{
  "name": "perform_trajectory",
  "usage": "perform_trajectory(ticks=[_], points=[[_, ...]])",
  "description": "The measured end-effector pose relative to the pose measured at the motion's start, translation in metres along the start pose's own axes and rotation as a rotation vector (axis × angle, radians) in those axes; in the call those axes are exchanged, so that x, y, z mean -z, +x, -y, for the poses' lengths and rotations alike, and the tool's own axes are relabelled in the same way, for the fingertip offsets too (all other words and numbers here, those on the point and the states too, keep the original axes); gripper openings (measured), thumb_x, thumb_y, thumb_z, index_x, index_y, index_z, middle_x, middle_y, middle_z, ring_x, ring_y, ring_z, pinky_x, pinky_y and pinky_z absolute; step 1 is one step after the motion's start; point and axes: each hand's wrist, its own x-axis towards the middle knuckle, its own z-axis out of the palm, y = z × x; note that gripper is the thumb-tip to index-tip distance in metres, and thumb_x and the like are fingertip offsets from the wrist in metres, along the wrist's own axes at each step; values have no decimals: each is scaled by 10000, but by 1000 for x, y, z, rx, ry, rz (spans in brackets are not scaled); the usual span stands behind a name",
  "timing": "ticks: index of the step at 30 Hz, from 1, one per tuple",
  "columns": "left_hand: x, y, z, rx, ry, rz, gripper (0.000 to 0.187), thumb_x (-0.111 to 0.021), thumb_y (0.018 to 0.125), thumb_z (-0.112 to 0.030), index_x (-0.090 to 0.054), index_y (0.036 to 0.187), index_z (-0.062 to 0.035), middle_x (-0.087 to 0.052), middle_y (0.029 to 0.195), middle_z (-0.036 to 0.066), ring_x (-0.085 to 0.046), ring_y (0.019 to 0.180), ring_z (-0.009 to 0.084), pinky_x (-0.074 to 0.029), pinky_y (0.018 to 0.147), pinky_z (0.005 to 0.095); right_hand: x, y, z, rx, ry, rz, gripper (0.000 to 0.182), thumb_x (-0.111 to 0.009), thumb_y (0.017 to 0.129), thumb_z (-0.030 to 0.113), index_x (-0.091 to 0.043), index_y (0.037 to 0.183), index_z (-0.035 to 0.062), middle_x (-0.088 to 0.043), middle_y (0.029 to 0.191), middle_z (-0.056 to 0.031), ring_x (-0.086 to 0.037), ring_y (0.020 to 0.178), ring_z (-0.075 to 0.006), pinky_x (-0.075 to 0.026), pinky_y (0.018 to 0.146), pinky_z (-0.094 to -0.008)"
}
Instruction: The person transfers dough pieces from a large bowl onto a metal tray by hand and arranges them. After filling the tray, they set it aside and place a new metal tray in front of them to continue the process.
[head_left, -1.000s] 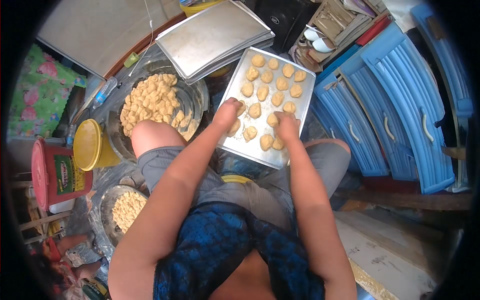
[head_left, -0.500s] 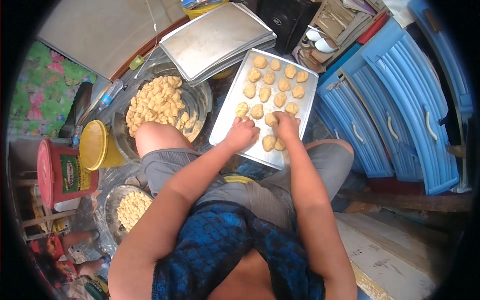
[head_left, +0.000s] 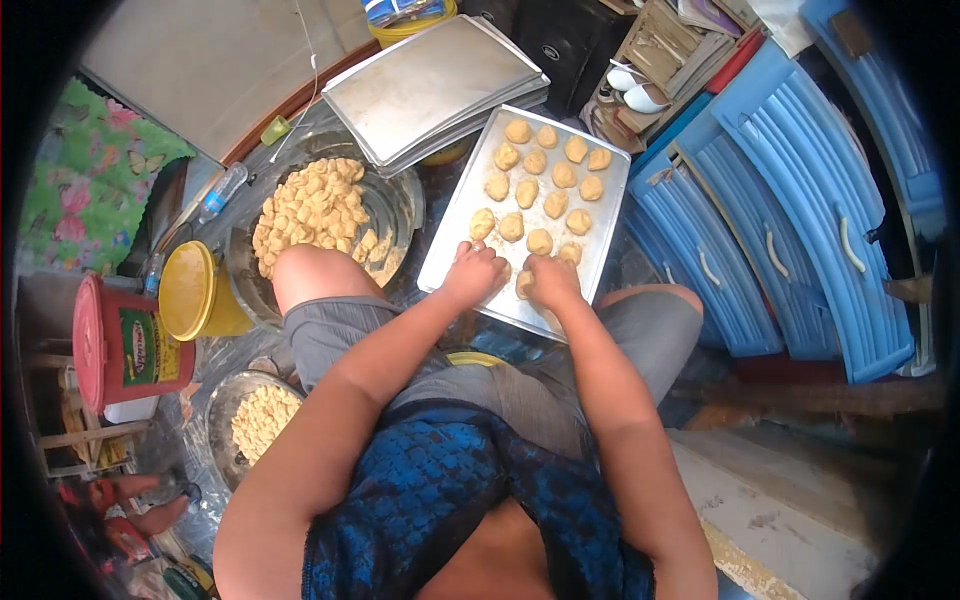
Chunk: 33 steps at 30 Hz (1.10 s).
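Observation:
A metal tray (head_left: pixel 440 255) bears several rows of yellowish dough balls, one of them a dough ball (head_left: pixel 511 227) near its middle. My left hand (head_left: pixel 476 275) rests over the near left part of the tray, fingers bent, just below a dough ball (head_left: pixel 482 223); what its fingers hold, if anything, is hidden. At the near edge, my right hand (head_left: pixel 550 281) has its fingers closed around a dough ball (head_left: pixel 524 285). To the left, a wide round basin (head_left: pixel 405 200) holds a heap of dough pieces (head_left: pixel 310 205).
Stacked metal trays (head_left: pixel 430 90) lie beyond the basin. Left are a yellow bucket (head_left: pixel 190 290), a red bucket (head_left: pixel 90 345) and a smaller bowl of dough bits (head_left: pixel 265 420). Blue drawers (head_left: pixel 800 200) stand at right. Part of another person (head_left: pixel 160 510) shows at lower left.
My right hand has moved nearer and slightly left, from the ball in the row above to one at the tray's near edge. My left hand has shifted slightly left.

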Motion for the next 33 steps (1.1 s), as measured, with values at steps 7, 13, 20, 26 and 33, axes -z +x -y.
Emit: perform_trajectory(ticks=[7, 13, 20, 26, 33], points=[[14, -6, 0, 36, -53, -53, 234, -607, 742, -209, -642, 955, -118, -585, 907, 59, -509, 950, 237, -337, 821, 390, 14, 10, -38, -242, 269, -315, 292, -662, 714, 198, -603, 976, 83, -590, 992, -150, -567, 961, -308, -455, 832, -399], [18, -10, 19, 316, -135, -56, 257, -607, 725, -161, -635, 972, -95, -568, 935, 93, -555, 891, 293, -447, 774, 414, 10, 13, -56, -323, 264, -211, 401, -667, 705, 190, -550, 1072, 78, -530, 1079, -153, -558, 976, -321, -454, 842, -405], [22, -8, 19, 326, -170, -77, 260, -606, 765, -196, -617, 993, -70, -562, 968, 120, -552, 954, 303, -452, 790, 404, 20, 16, -28, -231, 158, -365, 448, -653, 734, 202, -517, 1148, 95, -493, 1154, -126, -450, 1141, -310, -392, 935, -399], [10, 45, 23, 151, -130, -121, 452, -531, 849, -290, -470, 1233, -60, -399, 1328, 145, -353, 1246, 301, -278, 1022, 432, 2, 52, -27, -35, 36, -440, 598, -565, 823, 344, -371, 1329, 92, -348, 1371, -145, -297, 1285, -314, -217, 1063, -461], [-17, 91, 41, 87, -90, 52, 634, -370, 900, -472, -281, 1392, -81, -245, 1456, 111, -171, 1365, 282, -101, 1098, 490, -11, 91, -43, -48, -163, -370, 637, -425, 881, 484, -278, 1405, 153, -210, 1461, -159, -167, 1357, -316, -83, 1073, -555]])
